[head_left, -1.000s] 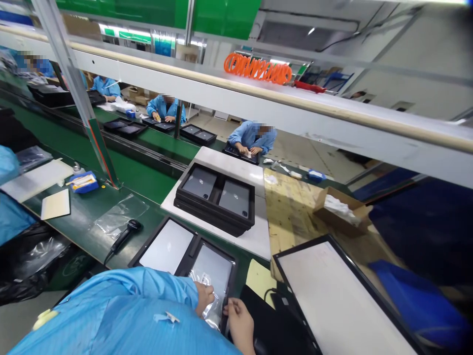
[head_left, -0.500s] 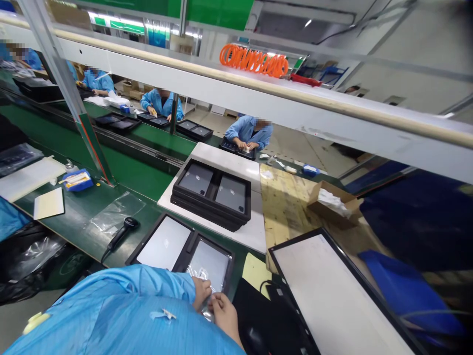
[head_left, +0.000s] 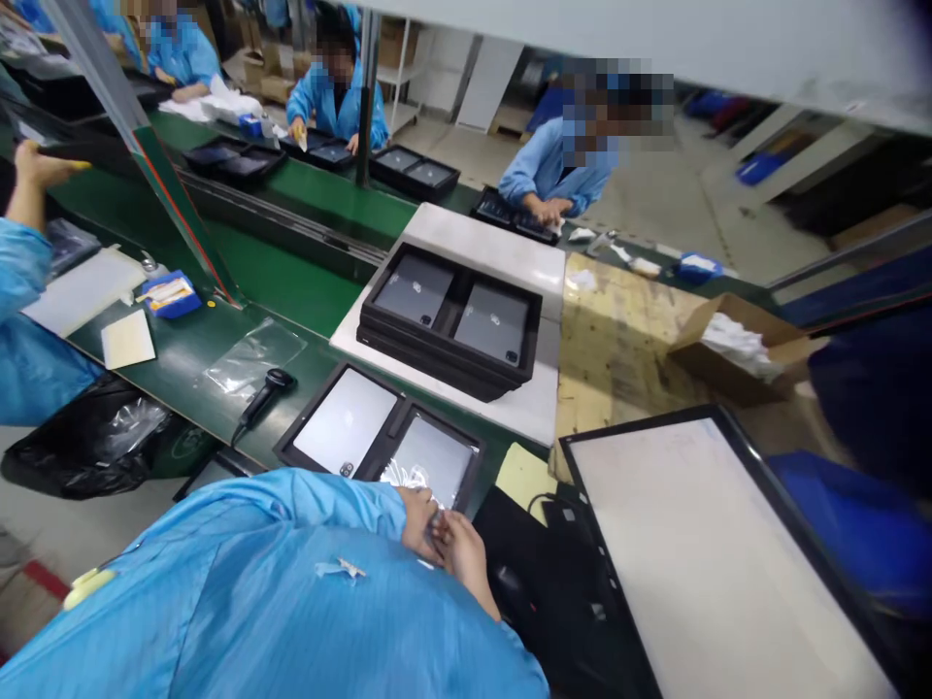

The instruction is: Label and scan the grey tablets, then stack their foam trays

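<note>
On the near side of the counter (head_left: 175, 364) lies one open black tray (head_left: 380, 445), and in it are two tablets, side by side. The left tablet (head_left: 348, 417) rests flat in its place, with the camera corner towards the near side. On the right tablet (head_left: 437, 451) there is some clear plastic (head_left: 406, 474), wrinkled and shiny, at its near part.

Both hands are together just at this near end. The left hand (head_left: 420, 524) has its fingers bent and, as it seems to me, closed on the plastic. The right hand (head_left: 467, 553) has its fingers bent too, and their tips meet the left hand; whether they also grip the plastic, I cannot tell.

About the progress, I judge as follows. The left tablet is lying in place, with no hand at it. The right one seems to be in the middle of handling, because the plastic is not yet apart from it and both hands are occupied there.

Farther away, on a white board (head_left: 546, 393), stands a stack of trays (head_left: 437, 354); the top one carries two dark tablets (head_left: 492, 323). To the left of the open tray lies a scanner (head_left: 266, 400); to the right, a yellow paper (head_left: 524, 474) and a large screen (head_left: 699, 563).
</note>
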Action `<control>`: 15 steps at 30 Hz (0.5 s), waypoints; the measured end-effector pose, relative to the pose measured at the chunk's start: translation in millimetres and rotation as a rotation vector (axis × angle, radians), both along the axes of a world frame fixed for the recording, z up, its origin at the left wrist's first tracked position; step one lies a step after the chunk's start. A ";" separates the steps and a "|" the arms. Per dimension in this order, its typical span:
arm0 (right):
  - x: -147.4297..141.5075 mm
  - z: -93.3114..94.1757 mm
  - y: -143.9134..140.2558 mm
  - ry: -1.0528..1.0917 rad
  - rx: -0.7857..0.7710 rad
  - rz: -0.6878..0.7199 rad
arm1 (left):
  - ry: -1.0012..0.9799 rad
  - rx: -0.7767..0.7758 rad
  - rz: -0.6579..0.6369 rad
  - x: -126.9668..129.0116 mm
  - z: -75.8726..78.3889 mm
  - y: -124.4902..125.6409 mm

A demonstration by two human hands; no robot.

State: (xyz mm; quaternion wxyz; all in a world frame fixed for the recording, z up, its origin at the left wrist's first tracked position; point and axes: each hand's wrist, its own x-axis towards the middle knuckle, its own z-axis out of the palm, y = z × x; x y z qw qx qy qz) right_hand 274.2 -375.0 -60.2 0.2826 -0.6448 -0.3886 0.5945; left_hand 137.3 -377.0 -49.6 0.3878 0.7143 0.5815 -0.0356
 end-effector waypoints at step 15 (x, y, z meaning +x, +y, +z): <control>14.4 1.8 5.3 0.009 0.206 -0.158 | -0.008 -0.008 -0.273 6.2 -13.7 20.1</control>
